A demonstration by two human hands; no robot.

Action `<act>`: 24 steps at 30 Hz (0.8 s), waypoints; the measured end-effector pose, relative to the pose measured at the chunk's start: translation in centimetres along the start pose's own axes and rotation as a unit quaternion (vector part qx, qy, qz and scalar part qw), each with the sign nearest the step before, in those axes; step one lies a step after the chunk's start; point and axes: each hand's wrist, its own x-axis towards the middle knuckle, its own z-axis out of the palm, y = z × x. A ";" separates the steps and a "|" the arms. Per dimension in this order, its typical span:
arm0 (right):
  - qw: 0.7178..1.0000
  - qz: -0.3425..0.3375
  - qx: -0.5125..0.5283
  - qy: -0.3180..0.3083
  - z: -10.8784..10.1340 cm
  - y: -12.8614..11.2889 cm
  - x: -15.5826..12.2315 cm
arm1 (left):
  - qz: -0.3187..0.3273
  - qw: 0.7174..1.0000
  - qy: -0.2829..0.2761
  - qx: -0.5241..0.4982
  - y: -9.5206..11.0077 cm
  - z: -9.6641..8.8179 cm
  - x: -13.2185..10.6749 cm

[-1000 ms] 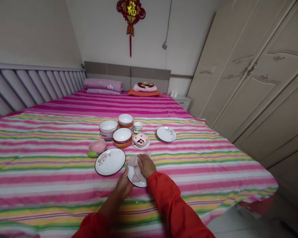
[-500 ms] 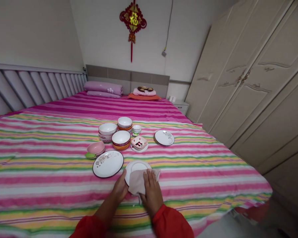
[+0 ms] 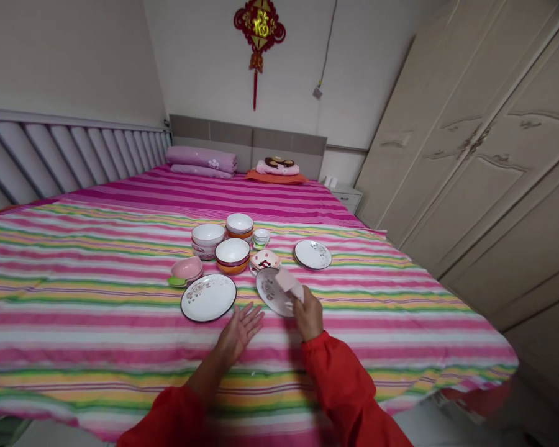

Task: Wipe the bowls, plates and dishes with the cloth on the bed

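My right hand (image 3: 309, 313) grips a white plate (image 3: 271, 292) with a floral print by its right edge, together with a pale pink cloth (image 3: 289, 282). The plate is tilted above the bedspread, its patterned face showing. My left hand (image 3: 238, 332) is apart from it, palm up with fingers spread and nothing in it. A larger white plate (image 3: 209, 298) with a dark rim lies just beyond my left hand. Behind the held plate sits a pink spotted square dish (image 3: 265, 259), partly covered by it. Farther right is a stack of flowered plates (image 3: 313, 254).
Stacked bowls (image 3: 233, 251) stand mid-bed, beside white-and-pink bowls (image 3: 208, 236) and small cups (image 3: 261, 237). A pink dish (image 3: 186, 269) with a green part lies left. The striped cloth (image 3: 400, 335) covers the bed; a wardrobe (image 3: 484, 149) rises at the right.
The small plate has turned from underside-up to pattern-up and moved forward and right in my right hand, with the cloth. My left hand has let go of it and opened.
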 end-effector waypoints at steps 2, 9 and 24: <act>0.991 0.075 0.103 0.028 0.0 0.2 0.5 | -0.003 1.000 0.011 0.003 0.0 0.1 0.0; 0.916 0.235 0.324 0.000 3.2 2.0 -1.7 | -0.003 1.000 -0.010 0.009 -0.4 0.1 0.2; 0.960 -0.137 -0.213 -0.122 5.9 0.2 -1.9 | 0.031 0.999 -0.026 0.035 -0.6 0.7 0.0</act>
